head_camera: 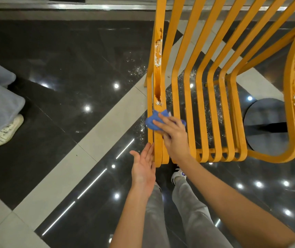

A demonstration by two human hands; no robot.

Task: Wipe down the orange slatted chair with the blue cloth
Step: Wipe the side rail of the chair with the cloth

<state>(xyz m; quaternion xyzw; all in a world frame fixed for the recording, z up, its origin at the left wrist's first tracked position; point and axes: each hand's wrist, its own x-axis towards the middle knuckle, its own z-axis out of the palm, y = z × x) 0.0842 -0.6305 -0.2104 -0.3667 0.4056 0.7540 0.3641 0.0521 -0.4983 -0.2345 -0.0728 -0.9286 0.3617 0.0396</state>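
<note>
I am pressing the cloth (pixel 154 121) flat-fingered under my right hand (pixel 173 135) onto the chair's (pixel 203 111) soiled left slat, and should be rubbing upward firmly while my open, empty left hand (pixel 143 167) is steadying the rail.

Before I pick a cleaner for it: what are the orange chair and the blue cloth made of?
Orange chair: likely painted bent wood or metal; smooth curved slats, coating chipped pale and worn brown on the left slat. Blue cloth: soft fabric, perhaps microfibre; it bunches under the right hand.

Orange slatted chair (pixel 202 97), blue cloth (pixel 153 121), glossy black floor (pixel 68 56) with pale diagonal stripes.
</note>
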